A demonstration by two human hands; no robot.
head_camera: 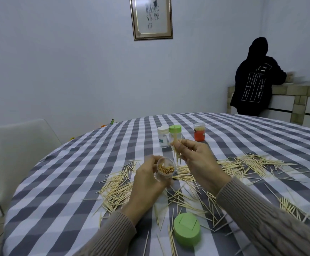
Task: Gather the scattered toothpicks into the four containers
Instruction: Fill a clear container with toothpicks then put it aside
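**Op:** Checked cloth over a round desk [61, 182], pale wall behind with a framed print [151, 17], and a person in a dark hoodie [252, 78] off at a counter with their back to me. From where I sit, toothpicks [117, 189] lie strewn across the near half of the cloth, in heaps to the left, centre and right.

**Obs:** And your hands?

**Op:** My left hand [148, 183] is wrapped round a clear jar [166, 169], lifted off the desk and tipped so its mouth faces me. I judge that tilt is to let sticks slide in lengthwise. It already looks well filled. My right hand [198, 161] pinches a bundle [177, 154] of toothpicks, tips pointing down, just above and beside the jar's mouth, not yet inside.

**Obs:** Why hold them bunched like that?

**Op:** Aligned, they should drop in together and not snag on the rim, I think.

**Obs:** The other containers?

**Op:** Three stand farther back, apart from the mess: a white-capped one [163, 136], a green-capped one [175, 134] beside it, and a red one [199, 132] to the right. A loose green lid [186, 230] lies near me among the sticks; probably this jar's, set aside while I fill. Plenty of toothpicks remain on the cloth.
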